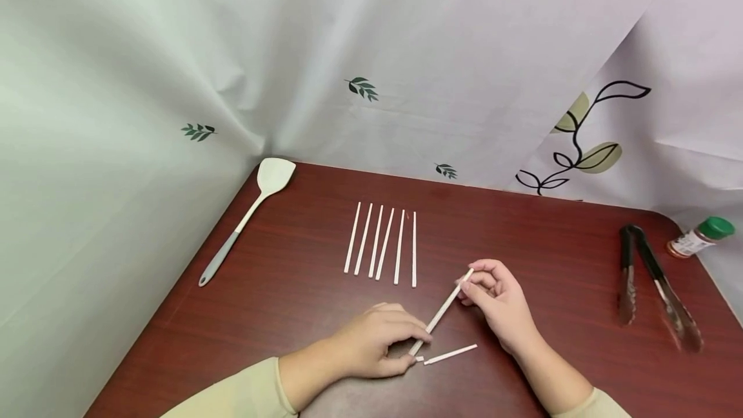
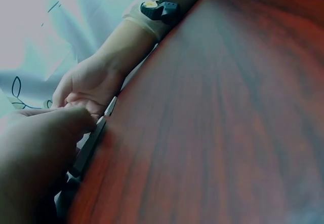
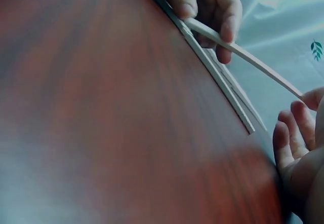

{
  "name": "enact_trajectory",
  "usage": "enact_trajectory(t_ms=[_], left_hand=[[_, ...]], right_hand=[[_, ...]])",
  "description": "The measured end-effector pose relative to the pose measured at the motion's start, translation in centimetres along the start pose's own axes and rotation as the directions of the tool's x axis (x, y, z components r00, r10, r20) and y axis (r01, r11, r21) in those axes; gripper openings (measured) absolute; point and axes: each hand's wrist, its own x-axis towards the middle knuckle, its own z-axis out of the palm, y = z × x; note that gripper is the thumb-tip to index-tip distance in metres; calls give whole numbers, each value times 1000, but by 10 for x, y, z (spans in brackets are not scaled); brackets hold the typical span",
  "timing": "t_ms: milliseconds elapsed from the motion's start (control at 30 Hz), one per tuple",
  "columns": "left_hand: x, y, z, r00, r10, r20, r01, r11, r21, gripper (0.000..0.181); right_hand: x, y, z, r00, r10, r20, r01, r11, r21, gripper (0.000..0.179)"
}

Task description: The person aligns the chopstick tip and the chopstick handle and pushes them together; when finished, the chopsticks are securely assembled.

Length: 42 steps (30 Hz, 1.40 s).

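Both hands hold one white chopstick (image 1: pixel 442 311) slantwise above the table. My right hand (image 1: pixel 504 305) pinches its far upper end between thumb and fingers. At its lower end, my left hand (image 1: pixel 377 340) has thumb and fingers about the stick; the right wrist view shows that thumb (image 3: pixel 185 6) close against the end. Beneath them another chopstick (image 1: pixel 450 354) lies on the wood, and the end of a further white stick (image 1: pixel 419 358) peeks out by the left fingertips, mostly hidden. Farther back, several white chopsticks (image 1: pixel 380 244) lie side by side in a row.
The dark red wooden table (image 1: pixel 278 302) carries a white spatula (image 1: pixel 275 175) with a grey handle at the left edge. Metal tongs (image 1: pixel 662 282) with black handles lie at the right, near a green-capped spice jar (image 1: pixel 693 241). A pale curtain (image 1: pixel 453 50) hangs behind.
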Motion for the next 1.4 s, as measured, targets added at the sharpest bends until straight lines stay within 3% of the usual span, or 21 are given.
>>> enact_trajectory(t_ms=[133, 267, 433, 567, 667, 867, 1033, 1233, 1400], left_hand=[[2, -5, 1, 1000, 16, -11, -17, 1000, -20, 38], [5, -11, 2, 1000, 11, 12, -12, 999, 51, 43], [19, -21, 0, 999, 11, 40, -21, 967, 253, 50], [34, -30, 0, 999, 42, 20, -46, 930, 366, 50], [41, -35, 1, 998, 55, 8, -54, 923, 380, 46], [48, -48, 1, 999, 21, 49, -39, 918, 395, 33], [48, -52, 2, 996, 19, 93, -52, 931, 361, 27], [47, -46, 5, 991, -13, 132, -30, 948, 317, 38], [48, -41, 6, 988, -72, 136, 22, 942, 336, 49]], right_hand=[[13, 1, 1, 999, -33, 3, 33, 995, -93, 33], [26, 5, 2, 991, -134, 27, 136, 962, -237, 36], [45, 10, 1, 970, -235, 68, 242, 877, -416, 41], [62, 12, 2, 971, -232, 56, 222, 793, -567, 40], [76, 14, 4, 973, -221, 60, 206, 725, -657, 36], [96, 23, 9, 957, -221, 187, 286, 634, -718, 16], [98, 28, 10, 945, -175, 276, 326, 573, -752, 17], [96, 24, 7, 935, -100, 341, 338, 545, -767, 26], [96, 23, 6, 947, -90, 308, 310, 505, -806, 34]])
